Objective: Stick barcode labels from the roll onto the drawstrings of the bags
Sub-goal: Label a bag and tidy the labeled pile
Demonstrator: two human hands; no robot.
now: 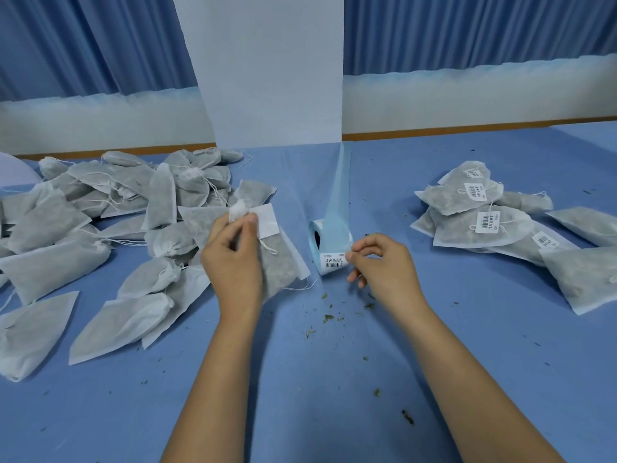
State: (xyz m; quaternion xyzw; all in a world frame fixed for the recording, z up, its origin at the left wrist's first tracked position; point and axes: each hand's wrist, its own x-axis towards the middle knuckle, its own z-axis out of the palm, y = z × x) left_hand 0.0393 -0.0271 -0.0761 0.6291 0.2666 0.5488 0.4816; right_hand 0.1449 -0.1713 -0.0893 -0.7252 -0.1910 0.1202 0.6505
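Note:
My left hand (233, 259) grips the gathered neck of a grey drawstring bag (283, 265), which hangs down under it; the white drawstring (268, 247) loops out beside my thumb. The label roll (329, 242) stands on the blue table just right of the bag, its empty pale-blue backing strip (342, 182) running away toward the wall. My right hand (380, 265) pinches the right edge of a white barcode label (334, 260) at the roll's front.
A heap of unlabelled bags (110, 228) covers the table's left side. A smaller pile of labelled bags (494, 222) lies at the right. Dried herb crumbs (329, 317) are scattered on the blue cloth between my arms. A white pillar (267, 71) rises behind the roll.

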